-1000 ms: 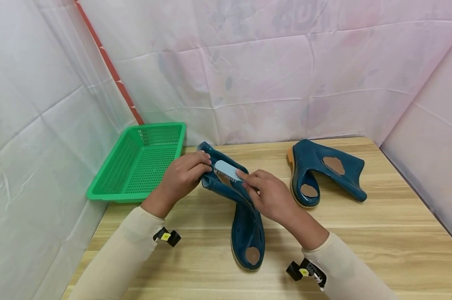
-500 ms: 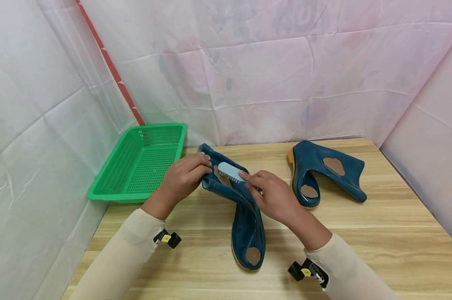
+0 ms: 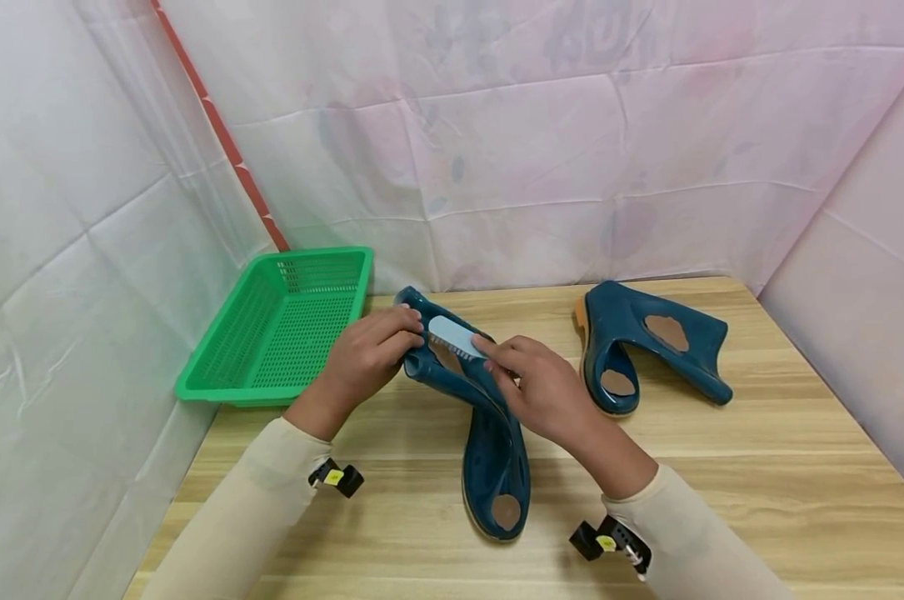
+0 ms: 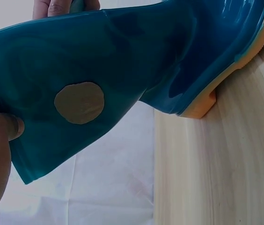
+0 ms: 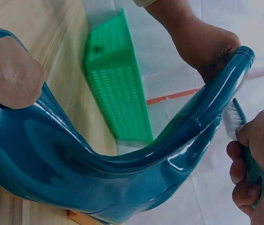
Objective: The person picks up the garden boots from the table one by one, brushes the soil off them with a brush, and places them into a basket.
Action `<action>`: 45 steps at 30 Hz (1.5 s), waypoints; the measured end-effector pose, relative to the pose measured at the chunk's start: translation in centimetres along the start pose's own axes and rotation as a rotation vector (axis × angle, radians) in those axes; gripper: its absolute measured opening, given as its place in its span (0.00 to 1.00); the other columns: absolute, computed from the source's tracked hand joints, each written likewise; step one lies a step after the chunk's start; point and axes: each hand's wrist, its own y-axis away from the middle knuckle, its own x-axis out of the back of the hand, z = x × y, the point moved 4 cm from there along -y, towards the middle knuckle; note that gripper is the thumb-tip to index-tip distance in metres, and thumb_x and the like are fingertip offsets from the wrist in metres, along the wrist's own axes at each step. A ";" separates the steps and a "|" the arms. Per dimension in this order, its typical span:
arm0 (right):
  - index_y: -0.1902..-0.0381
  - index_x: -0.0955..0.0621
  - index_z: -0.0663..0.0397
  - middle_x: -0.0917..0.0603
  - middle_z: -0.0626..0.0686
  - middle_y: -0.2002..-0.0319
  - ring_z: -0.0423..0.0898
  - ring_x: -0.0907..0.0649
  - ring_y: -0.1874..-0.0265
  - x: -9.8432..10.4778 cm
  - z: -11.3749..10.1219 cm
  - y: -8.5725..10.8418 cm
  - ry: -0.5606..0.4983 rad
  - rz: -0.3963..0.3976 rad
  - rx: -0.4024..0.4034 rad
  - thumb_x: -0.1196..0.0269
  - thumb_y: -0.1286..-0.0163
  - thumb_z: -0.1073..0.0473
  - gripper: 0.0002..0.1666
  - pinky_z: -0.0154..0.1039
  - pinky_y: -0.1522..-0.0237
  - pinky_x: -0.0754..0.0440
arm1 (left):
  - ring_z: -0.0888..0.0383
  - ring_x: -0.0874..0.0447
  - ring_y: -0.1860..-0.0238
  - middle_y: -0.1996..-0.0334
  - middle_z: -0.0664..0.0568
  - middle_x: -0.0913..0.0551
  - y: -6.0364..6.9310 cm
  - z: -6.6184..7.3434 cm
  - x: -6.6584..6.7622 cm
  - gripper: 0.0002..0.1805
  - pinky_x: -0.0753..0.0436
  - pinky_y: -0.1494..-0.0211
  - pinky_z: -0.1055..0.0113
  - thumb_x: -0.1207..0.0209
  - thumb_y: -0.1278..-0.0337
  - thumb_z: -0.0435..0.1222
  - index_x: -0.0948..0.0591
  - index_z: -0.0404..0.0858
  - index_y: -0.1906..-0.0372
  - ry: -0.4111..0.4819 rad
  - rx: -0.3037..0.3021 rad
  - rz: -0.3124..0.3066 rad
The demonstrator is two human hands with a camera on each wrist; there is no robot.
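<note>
A dark blue boot (image 3: 498, 462) stands in the middle of the table, its shaft bent toward the left hand. The left hand (image 3: 367, 354) grips the rim of the shaft; in the left wrist view its thumb lies on the boot (image 4: 132, 56) beside a round brown patch (image 4: 79, 103). My right hand (image 3: 545, 387) holds a light blue brush (image 3: 455, 335), bristles down, over a brown patch on the upper shaft. The right wrist view shows the fingers curled round the handle of the brush (image 5: 234, 119), its bristles at the boot (image 5: 136, 164).
A green basket (image 3: 272, 393) stands at the back left of the wooden table (image 3: 392, 533). Another blue boot (image 3: 650, 325) with brown patches lies on its side at the back right. White cloth walls (image 3: 511, 150) rise behind and at the sides.
The brush in the right hand has shifted slightly toward the lower right, then back to the upper left along the shaft. The left hand keeps its grip on the rim.
</note>
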 end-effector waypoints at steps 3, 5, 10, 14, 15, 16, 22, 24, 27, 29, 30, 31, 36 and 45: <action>0.31 0.21 0.46 0.17 0.48 0.60 0.39 0.27 0.73 -0.2 -0.1 0.0 0.004 -0.003 0.008 0.36 0.24 0.59 0.24 0.35 0.77 0.27 | 0.48 0.13 0.51 0.57 0.42 0.15 -0.1 0.1 0.0 0.09 0.17 0.39 0.56 0.33 0.45 0.18 0.18 0.32 0.65 0.004 -0.004 0.004; 0.32 0.21 0.46 0.18 0.48 0.61 0.39 0.28 0.74 -0.3 -0.1 0.0 0.009 -0.007 0.011 0.36 0.24 0.59 0.25 0.34 0.78 0.27 | 0.48 0.13 0.51 0.57 0.42 0.15 -0.1 0.1 -0.1 0.09 0.17 0.39 0.56 0.33 0.44 0.18 0.18 0.32 0.65 0.009 -0.006 0.006; 0.32 0.21 0.47 0.17 0.48 0.61 0.38 0.28 0.74 -0.4 0.1 0.2 0.023 -0.016 0.007 0.36 0.25 0.60 0.24 0.34 0.77 0.27 | 0.47 0.13 0.51 0.57 0.42 0.15 0.0 0.1 -0.1 0.08 0.17 0.39 0.56 0.33 0.43 0.19 0.17 0.32 0.65 0.014 -0.007 0.008; 0.32 0.20 0.46 0.16 0.49 0.60 0.39 0.27 0.73 -0.3 0.3 0.3 0.030 -0.029 0.000 0.36 0.25 0.60 0.24 0.34 0.76 0.26 | 0.47 0.13 0.50 0.57 0.42 0.15 0.0 0.1 -0.2 0.08 0.17 0.39 0.56 0.33 0.43 0.19 0.17 0.32 0.64 0.014 -0.006 0.011; 0.32 0.20 0.46 0.16 0.49 0.59 0.39 0.27 0.73 -0.3 0.4 0.4 0.030 -0.033 -0.002 0.36 0.25 0.60 0.24 0.34 0.76 0.26 | 0.47 0.13 0.50 0.57 0.42 0.15 0.0 0.1 -0.2 0.08 0.17 0.39 0.56 0.34 0.43 0.19 0.17 0.32 0.64 0.015 -0.006 0.013; 0.32 0.20 0.46 0.16 0.49 0.59 0.39 0.27 0.73 -0.3 0.4 0.4 0.030 -0.038 -0.006 0.36 0.25 0.60 0.24 0.34 0.76 0.26 | 0.47 0.13 0.50 0.57 0.42 0.15 0.0 0.1 -0.2 0.08 0.17 0.39 0.56 0.34 0.43 0.19 0.17 0.32 0.64 0.016 -0.008 0.015; 0.33 0.20 0.46 0.17 0.48 0.61 0.38 0.28 0.73 -0.3 0.9 0.6 0.033 -0.053 -0.018 0.35 0.25 0.61 0.24 0.34 0.77 0.27 | 0.47 0.13 0.51 0.58 0.42 0.15 0.0 0.2 -0.1 0.08 0.17 0.40 0.55 0.33 0.43 0.19 0.17 0.32 0.64 0.019 -0.014 0.031; 0.33 0.20 0.47 0.17 0.48 0.61 0.39 0.27 0.73 -0.2 0.9 0.6 0.038 -0.041 -0.010 0.35 0.26 0.61 0.25 0.34 0.76 0.27 | 0.47 0.13 0.51 0.58 0.42 0.15 -0.1 0.2 -0.1 0.08 0.17 0.40 0.55 0.33 0.43 0.19 0.17 0.32 0.64 0.018 -0.013 0.034; 0.33 0.20 0.47 0.16 0.49 0.60 0.41 0.25 0.72 0.1 0.8 0.5 0.039 -0.001 0.008 0.35 0.26 0.62 0.25 0.35 0.75 0.27 | 0.47 0.13 0.51 0.58 0.42 0.15 -0.1 0.2 -0.2 0.07 0.17 0.40 0.55 0.34 0.42 0.19 0.17 0.32 0.65 0.016 -0.012 0.038; 0.33 0.20 0.47 0.15 0.50 0.59 0.43 0.24 0.71 0.3 0.6 0.4 0.041 0.025 0.019 0.35 0.26 0.62 0.25 0.36 0.75 0.26 | 0.47 0.13 0.51 0.58 0.42 0.15 -0.1 0.2 -0.2 0.07 0.17 0.40 0.56 0.34 0.42 0.19 0.17 0.32 0.65 0.014 -0.009 0.041; 0.33 0.20 0.47 0.15 0.51 0.59 0.43 0.23 0.71 0.4 0.6 0.3 0.043 0.032 0.020 0.35 0.26 0.62 0.25 0.36 0.75 0.26 | 0.47 0.13 0.51 0.58 0.42 0.15 -0.1 0.2 -0.2 0.07 0.17 0.40 0.56 0.34 0.42 0.19 0.17 0.32 0.65 0.012 -0.007 0.042; 0.33 0.20 0.47 0.15 0.51 0.58 0.44 0.23 0.71 0.4 0.5 0.2 0.043 0.035 0.021 0.35 0.26 0.62 0.25 0.36 0.75 0.26 | 0.47 0.13 0.51 0.58 0.42 0.15 -0.1 0.2 -0.2 0.07 0.17 0.40 0.56 0.34 0.43 0.18 0.17 0.32 0.65 0.010 -0.006 0.042; 0.32 0.21 0.46 0.15 0.51 0.57 0.44 0.22 0.70 0.2 0.4 0.1 0.043 0.025 0.028 0.36 0.25 0.61 0.25 0.36 0.74 0.25 | 0.47 0.13 0.50 0.58 0.42 0.16 -0.1 0.2 -0.3 0.08 0.17 0.40 0.56 0.33 0.44 0.18 0.17 0.32 0.65 -0.005 0.002 0.038; 0.33 0.20 0.47 0.16 0.50 0.59 0.40 0.27 0.73 0.0 0.3 0.0 0.042 0.019 0.053 0.35 0.26 0.60 0.24 0.34 0.76 0.27 | 0.48 0.13 0.50 0.57 0.42 0.15 -0.3 0.4 -0.4 0.08 0.18 0.39 0.56 0.33 0.44 0.18 0.17 0.32 0.64 -0.013 -0.009 0.046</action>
